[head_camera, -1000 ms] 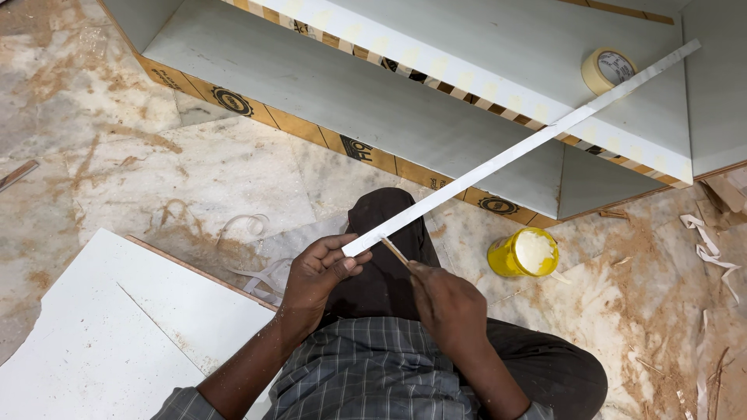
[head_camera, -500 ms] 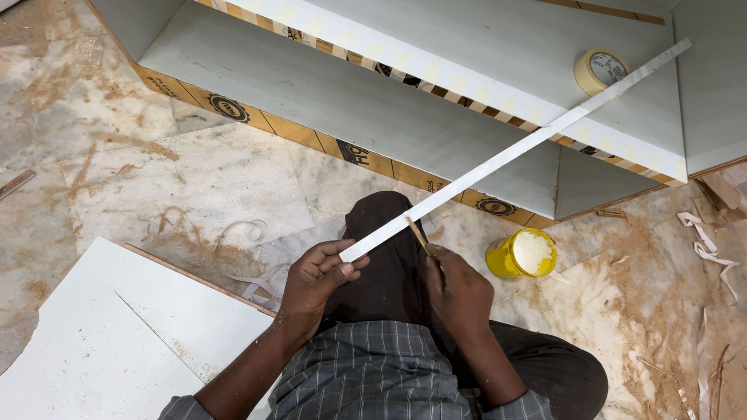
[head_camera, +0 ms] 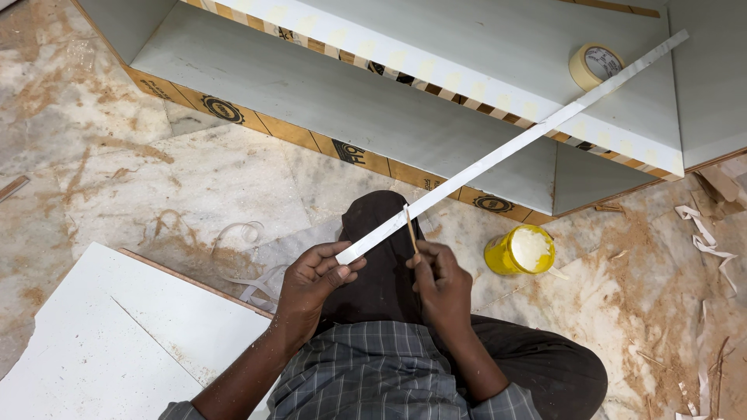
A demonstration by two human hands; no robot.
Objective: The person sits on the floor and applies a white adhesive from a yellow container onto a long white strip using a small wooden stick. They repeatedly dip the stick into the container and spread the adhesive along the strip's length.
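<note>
The left hand (head_camera: 315, 276) pinches the near end of a long white strip (head_camera: 513, 152), fingers clamped on it; the strip's long axis runs from that grip up and right, across the open edge of the grey cabinet (head_camera: 405, 93), toward its far right corner beside a tape roll (head_camera: 595, 65); the right hand (head_camera: 440, 284), fingers closed on a thin wooden stick (head_camera: 410, 228), holds its tip against the strip just right of the left grip; a yellow pot of white paste (head_camera: 520, 250) stands on the floor near the right hand; the strip's underside is hidden.
</note>
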